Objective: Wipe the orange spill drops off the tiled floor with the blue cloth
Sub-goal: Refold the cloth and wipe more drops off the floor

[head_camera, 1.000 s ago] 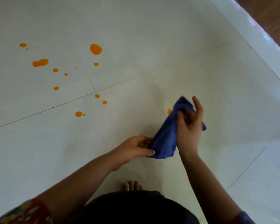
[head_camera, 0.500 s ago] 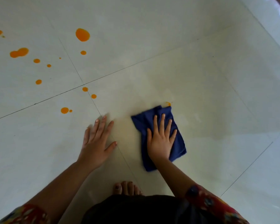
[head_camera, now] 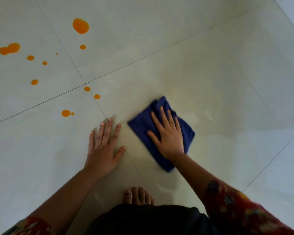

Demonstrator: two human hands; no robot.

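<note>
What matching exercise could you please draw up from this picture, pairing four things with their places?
Things:
1. folded dark blue cloth
2. left hand
3. largest orange spill drop
4. bare foot

Places:
A. flat on the white tiled floor, fingers spread
B. far tile, upper left of the view
C. pressed under the right hand
D. near the bottom, toes showing past the black garment

Pairs: 1-C, 2-A, 3-B, 4-D.

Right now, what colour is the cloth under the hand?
Dark blue. The blue cloth lies flat under the right hand, in the head view.
</note>
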